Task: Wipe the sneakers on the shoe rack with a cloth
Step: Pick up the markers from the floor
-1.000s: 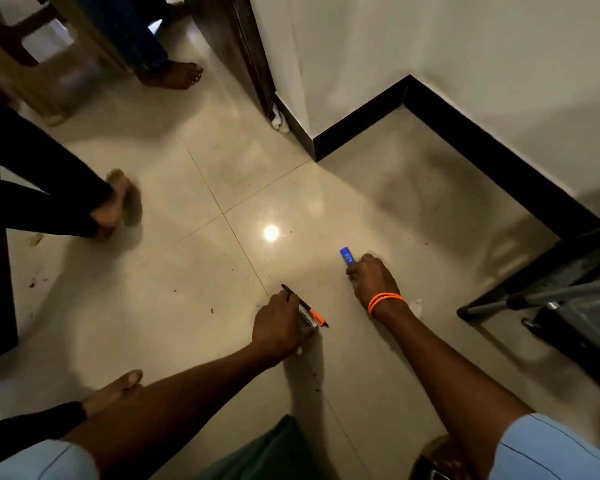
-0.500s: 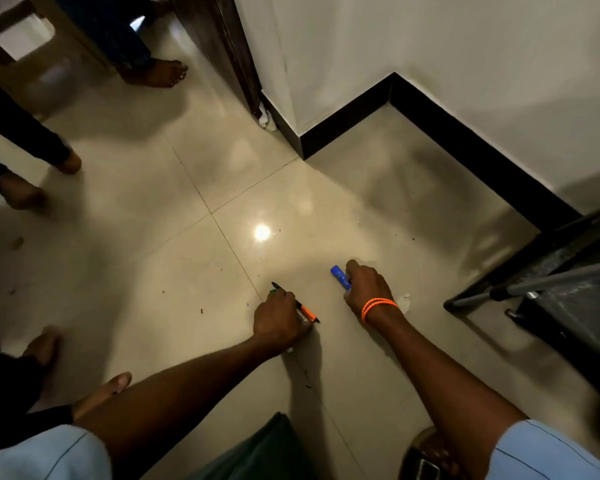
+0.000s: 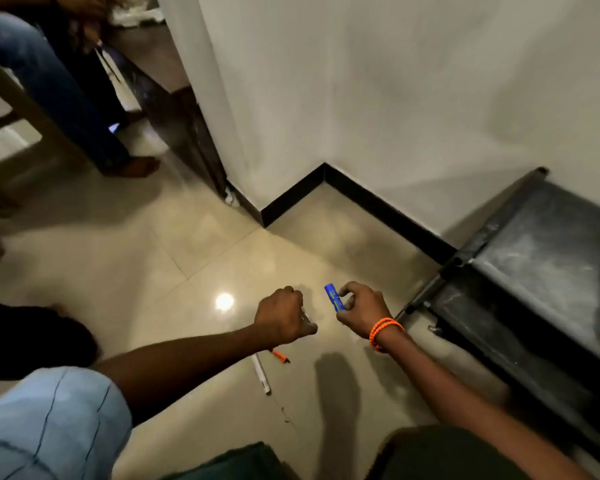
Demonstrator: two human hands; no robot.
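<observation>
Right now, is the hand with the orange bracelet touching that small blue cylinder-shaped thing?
Touching. The head view shows the right hand pinching the small blue cylinder between curled fingers and thumb, lifted above the tiled floor.

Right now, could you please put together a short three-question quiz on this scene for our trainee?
1. True or false: the right hand pinches a small blue object.
2. Which lies on the floor below the left hand?
A. a white stick and an orange-tipped pen
B. a sneaker
C. a folded cloth
3. Fill in: the orange bracelet sits on the ____ wrist.

Key
1. True.
2. A.
3. Right.
</observation>
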